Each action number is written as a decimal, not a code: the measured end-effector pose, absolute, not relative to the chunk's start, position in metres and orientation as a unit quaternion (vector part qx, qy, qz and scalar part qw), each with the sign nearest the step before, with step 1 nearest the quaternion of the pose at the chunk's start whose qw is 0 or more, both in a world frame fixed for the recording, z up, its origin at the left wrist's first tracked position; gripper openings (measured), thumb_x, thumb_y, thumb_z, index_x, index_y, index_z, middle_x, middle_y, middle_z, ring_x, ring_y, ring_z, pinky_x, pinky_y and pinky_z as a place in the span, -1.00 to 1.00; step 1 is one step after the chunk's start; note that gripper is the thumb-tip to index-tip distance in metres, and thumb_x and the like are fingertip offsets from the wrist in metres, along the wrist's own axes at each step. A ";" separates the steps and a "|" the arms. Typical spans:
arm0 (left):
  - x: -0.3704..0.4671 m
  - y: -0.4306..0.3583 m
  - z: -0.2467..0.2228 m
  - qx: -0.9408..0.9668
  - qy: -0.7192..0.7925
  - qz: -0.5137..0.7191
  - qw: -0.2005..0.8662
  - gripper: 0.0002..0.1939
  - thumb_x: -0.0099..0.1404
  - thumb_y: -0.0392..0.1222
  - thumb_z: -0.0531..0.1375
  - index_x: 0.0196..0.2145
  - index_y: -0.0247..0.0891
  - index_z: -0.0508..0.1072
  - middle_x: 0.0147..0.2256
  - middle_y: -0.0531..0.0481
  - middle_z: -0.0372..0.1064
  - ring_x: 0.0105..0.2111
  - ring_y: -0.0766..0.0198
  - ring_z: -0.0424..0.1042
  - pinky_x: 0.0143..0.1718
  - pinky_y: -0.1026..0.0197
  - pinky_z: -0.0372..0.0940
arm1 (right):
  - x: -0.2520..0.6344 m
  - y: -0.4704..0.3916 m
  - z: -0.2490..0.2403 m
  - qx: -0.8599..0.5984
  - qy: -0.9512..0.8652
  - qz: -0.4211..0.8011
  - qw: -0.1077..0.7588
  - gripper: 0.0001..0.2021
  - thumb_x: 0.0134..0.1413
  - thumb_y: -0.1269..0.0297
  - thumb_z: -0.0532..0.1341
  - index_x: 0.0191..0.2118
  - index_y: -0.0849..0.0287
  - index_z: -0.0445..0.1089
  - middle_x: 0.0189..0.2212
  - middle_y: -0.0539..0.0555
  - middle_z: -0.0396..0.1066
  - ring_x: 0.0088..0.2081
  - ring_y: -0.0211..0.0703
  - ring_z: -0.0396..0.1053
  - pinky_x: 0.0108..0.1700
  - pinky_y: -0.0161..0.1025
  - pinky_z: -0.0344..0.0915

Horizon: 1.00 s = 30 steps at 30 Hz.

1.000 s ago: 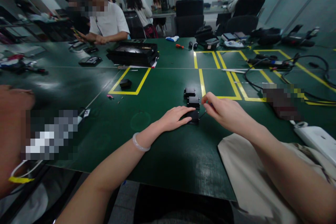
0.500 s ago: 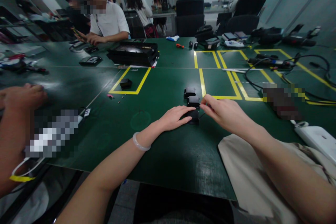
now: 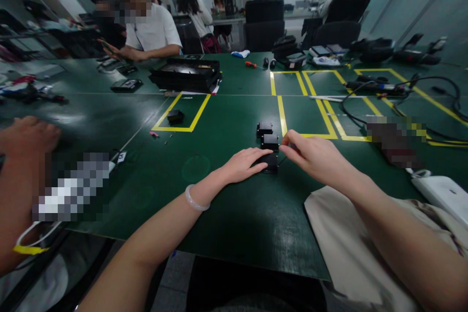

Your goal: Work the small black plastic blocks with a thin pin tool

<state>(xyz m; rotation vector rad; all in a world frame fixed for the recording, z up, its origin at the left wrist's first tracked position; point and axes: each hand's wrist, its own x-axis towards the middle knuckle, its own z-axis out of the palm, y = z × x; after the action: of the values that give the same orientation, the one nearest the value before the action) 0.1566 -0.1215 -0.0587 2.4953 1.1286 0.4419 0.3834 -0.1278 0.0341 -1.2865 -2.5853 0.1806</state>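
Three small black box-shaped parts stand in a row on the green table. My left hand [image 3: 237,165] wears a pale bangle; its fingers and thumb rest around the nearest black box [image 3: 270,162], partly covering it. Just right of the boxes, my right hand [image 3: 305,151] is closed in a pinch, thumb against fingertips. A thin dark line [image 3: 281,161] shows between that hand and the nearest box; whatever the pinch holds is too small to make out. Beyond sit the middle black box [image 3: 269,142] and the far black box [image 3: 264,129].
Another black part [image 3: 175,116] lies inside yellow tape at left, before a black tray [image 3: 186,75]. An orange screwdriver [image 3: 250,64] lies farther back. Beige cloth [image 3: 340,234] and a white power bank [image 3: 444,195] are at right. Another person's arm [image 3: 25,156] reaches in from the left.
My right hand has shifted very slightly beside the boxes, still pinched. My left hand stays on the nearest box. The neighbour's hand at the left moved slightly.
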 end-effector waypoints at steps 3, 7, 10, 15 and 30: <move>0.156 -0.122 -0.058 0.883 0.402 0.156 0.184 -0.54 0.47 0.05 -0.08 0.24 -0.10 0.14 0.10 -0.08 0.29 0.06 0.10 0.30 0.09 0.04 0.18 | 0.383 -0.127 0.033 -0.452 -0.883 0.046 0.117 -0.76 0.31 0.12 -0.06 -0.19 0.13 0.25 -0.48 0.04 0.41 -0.47 -0.13 0.34 -0.47 -0.27 -0.05; 0.157 -0.123 -0.056 0.883 0.400 0.153 0.191 -0.54 0.47 0.05 -0.08 0.25 -0.11 0.13 0.11 -0.09 0.29 0.06 0.10 0.30 0.08 0.05 0.18 | 0.383 -0.128 0.034 -0.447 -0.882 0.070 0.129 -0.82 0.29 0.21 -0.05 -0.11 0.12 0.21 -0.48 0.01 0.40 -0.49 -0.17 0.31 -0.46 -0.28 -0.03; 0.156 -0.122 -0.057 0.884 0.400 0.152 0.190 -0.53 0.47 0.05 -0.08 0.25 -0.11 0.13 0.10 -0.09 0.29 0.05 0.10 0.30 0.07 0.05 0.19 | 0.383 -0.127 0.033 -0.448 -0.881 0.067 0.140 -0.80 0.30 0.17 -0.06 -0.14 0.12 0.21 -0.47 0.01 0.40 -0.48 -0.17 0.32 -0.46 -0.28 -0.02; 0.156 -0.122 -0.058 0.884 0.399 0.157 0.187 -0.54 0.47 0.05 -0.08 0.24 -0.11 0.14 0.11 -0.09 0.28 0.06 0.11 0.30 0.08 0.05 0.18 | 0.383 -0.127 0.033 -0.455 -0.880 0.048 0.125 -0.78 0.30 0.14 -0.05 -0.17 0.14 0.24 -0.50 0.02 0.38 -0.50 -0.15 0.31 -0.47 -0.28 -0.05; 0.157 -0.122 -0.056 0.884 0.405 0.147 0.181 -0.53 0.47 0.06 -0.08 0.25 -0.11 0.13 0.12 -0.09 0.27 0.07 0.10 0.30 0.08 0.04 0.19 | 0.383 -0.128 0.034 -0.429 -0.887 0.102 0.135 -0.81 0.29 0.21 -0.04 -0.09 0.13 0.19 -0.48 -0.01 0.38 -0.51 -0.19 0.28 -0.45 -0.29 -0.01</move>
<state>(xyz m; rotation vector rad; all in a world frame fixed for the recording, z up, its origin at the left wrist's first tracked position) 0.1567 -0.1224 -0.0564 2.4959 1.1447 0.4164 0.3834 -0.1280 0.0341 -1.2434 -2.5715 0.2953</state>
